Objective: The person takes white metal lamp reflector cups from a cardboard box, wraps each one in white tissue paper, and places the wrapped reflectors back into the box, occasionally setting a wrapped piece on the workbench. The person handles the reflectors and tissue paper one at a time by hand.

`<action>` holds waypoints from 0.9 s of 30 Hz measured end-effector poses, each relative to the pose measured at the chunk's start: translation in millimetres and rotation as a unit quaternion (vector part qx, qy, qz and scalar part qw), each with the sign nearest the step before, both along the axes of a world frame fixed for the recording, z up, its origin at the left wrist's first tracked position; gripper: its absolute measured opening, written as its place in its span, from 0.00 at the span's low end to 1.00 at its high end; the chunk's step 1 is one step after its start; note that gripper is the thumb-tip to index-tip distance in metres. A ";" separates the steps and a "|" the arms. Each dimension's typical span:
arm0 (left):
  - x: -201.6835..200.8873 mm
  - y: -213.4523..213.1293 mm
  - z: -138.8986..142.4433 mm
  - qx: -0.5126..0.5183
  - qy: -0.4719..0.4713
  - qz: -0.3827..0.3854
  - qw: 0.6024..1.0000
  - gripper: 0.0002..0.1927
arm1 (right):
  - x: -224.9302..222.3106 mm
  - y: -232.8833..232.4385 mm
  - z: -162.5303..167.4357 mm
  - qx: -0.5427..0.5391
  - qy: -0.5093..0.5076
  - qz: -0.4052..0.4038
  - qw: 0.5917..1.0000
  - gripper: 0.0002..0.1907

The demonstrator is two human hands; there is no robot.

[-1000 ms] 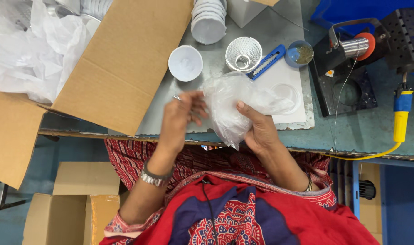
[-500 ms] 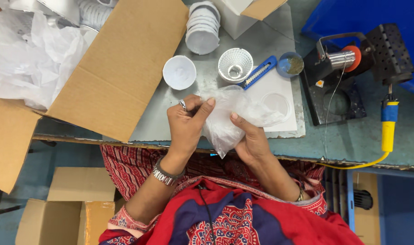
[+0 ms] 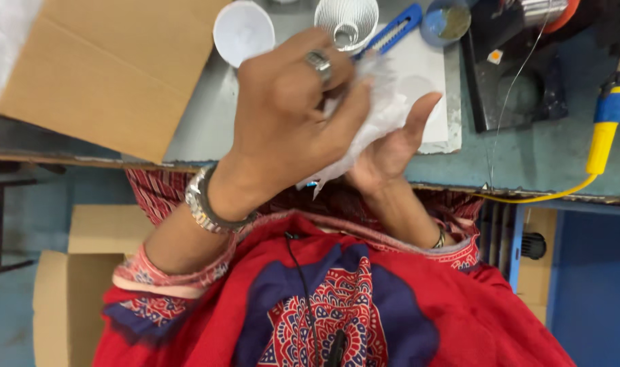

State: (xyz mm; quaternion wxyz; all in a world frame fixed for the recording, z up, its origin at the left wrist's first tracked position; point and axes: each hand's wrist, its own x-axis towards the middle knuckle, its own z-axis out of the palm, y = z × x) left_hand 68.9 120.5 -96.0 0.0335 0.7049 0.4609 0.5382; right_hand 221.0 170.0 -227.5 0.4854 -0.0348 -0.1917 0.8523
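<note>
Both hands work at the bench's near edge: left hand (image 3: pixel 289 129) pinches the clear plastic bag (image 3: pixel 374 119) over the cupped right hand (image 3: pixel 391 146). Looks like bag-opening; next needs a finger inside. Beyond, white cup (image 3: pixel 242 30), ribbed cup (image 3: pixel 346 20).

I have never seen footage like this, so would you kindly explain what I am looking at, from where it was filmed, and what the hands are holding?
There is no machine here: a person works with two bare hands, filmed by a camera worn on their head that looks straight down, so you see their red patterned clothing at the bottom. The left hand, with a ring and a metal wristwatch, and the right hand together hold a crumpled clear plastic bag. Whether anything is inside it cannot be seen. On the grey workbench beyond lie a cardboard box flap, a white cup-shaped part, a white ribbed part, a blue utility knife and a yellow-and-blue handled tool.
</note>
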 end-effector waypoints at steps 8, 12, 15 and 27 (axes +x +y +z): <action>11.0 -2.8 25.1 0.030 0.051 -0.025 0.998 0.06 | 10.7 -3.2 4.7 0.018 0.008 0.016 1.000 0.44; 5.2 9.3 11.7 0.064 0.090 0.012 0.994 0.08 | 10.5 -13.4 1.9 0.004 0.008 0.053 0.999 0.48; -0.9 11.3 -3.0 -0.002 0.089 -0.043 0.995 0.07 | 9.0 -19.5 0.7 -0.026 0.037 0.099 0.994 0.49; -15.8 29.8 -20.5 -0.119 0.008 -0.129 0.984 0.12 | 3.6 -26.2 8.9 -0.011 -0.036 0.035 0.999 0.53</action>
